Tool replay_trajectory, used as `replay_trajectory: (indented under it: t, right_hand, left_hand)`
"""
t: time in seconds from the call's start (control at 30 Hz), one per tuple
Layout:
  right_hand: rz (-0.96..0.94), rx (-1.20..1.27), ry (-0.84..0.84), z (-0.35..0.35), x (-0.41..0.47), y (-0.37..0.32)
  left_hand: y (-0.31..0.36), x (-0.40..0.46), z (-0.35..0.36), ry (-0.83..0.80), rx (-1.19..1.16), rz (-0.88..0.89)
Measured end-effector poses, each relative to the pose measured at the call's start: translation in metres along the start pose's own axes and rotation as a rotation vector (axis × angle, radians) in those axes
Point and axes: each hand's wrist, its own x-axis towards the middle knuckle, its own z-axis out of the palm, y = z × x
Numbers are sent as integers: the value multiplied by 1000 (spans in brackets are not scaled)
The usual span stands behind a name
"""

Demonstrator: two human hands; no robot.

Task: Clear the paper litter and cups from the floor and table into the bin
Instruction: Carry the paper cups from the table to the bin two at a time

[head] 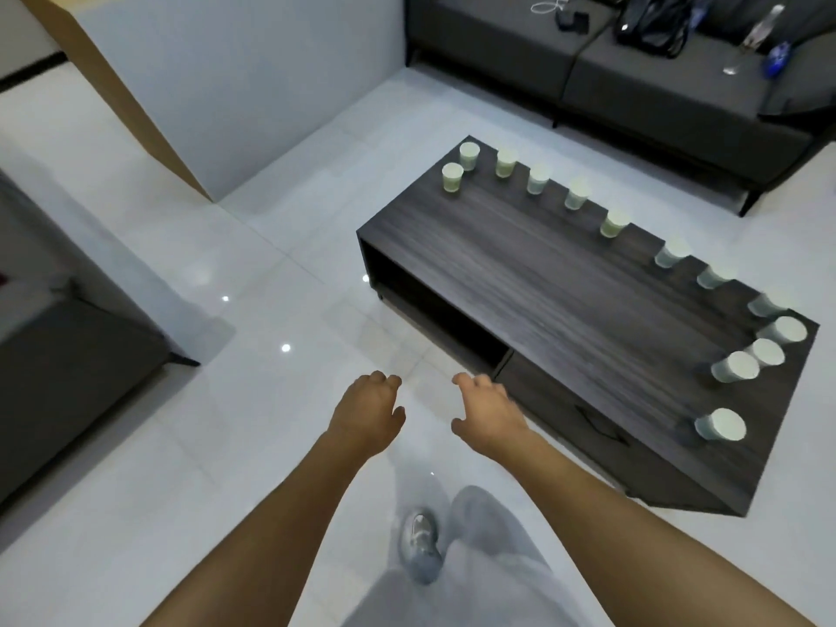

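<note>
Nearest the camera, a grey-trousered leg and a grey shoe (421,546) are seen on the glossy white floor (253,400). Above them, both bare forearms are extended forward. The left hand (367,411) and the right hand (486,409) are held over the floor, fingers loosely curled, nothing being held. To the right, a dark wood-grain coffee table (543,287) is shown. Pale paper cups (719,425) are ranged upright along its far and right edges, from the nearest cup at the right end to a pair at the far left corner. Beyond the table, a dark grey sofa (633,83) is shown, bearing a black bag (651,20) and a plastic bottle (764,24).
</note>
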Motion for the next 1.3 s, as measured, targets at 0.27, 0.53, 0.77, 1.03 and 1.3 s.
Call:
replay_trajectory:
  t: [0.27,0.53,0.77,1.03,1.3]
  right_hand:
    - [26,13,-10,-84,146,-21]
    - [20,38,0,-178,276,-56]
    - [52,37,-40,-220,379,-124]
    - [147,172,8,-250,489,-230]
    - [206,248,11,-282,580,-295]
  left_hand:
    - [-36,159,-73,9,7,18]
    - [-68,288,-155,53,-65,29]
    - [-142,376,-213,34,-77,11]
    - [-251,485,-298,-33,15,118]
    - [-318,582,-364,-79,106,197]
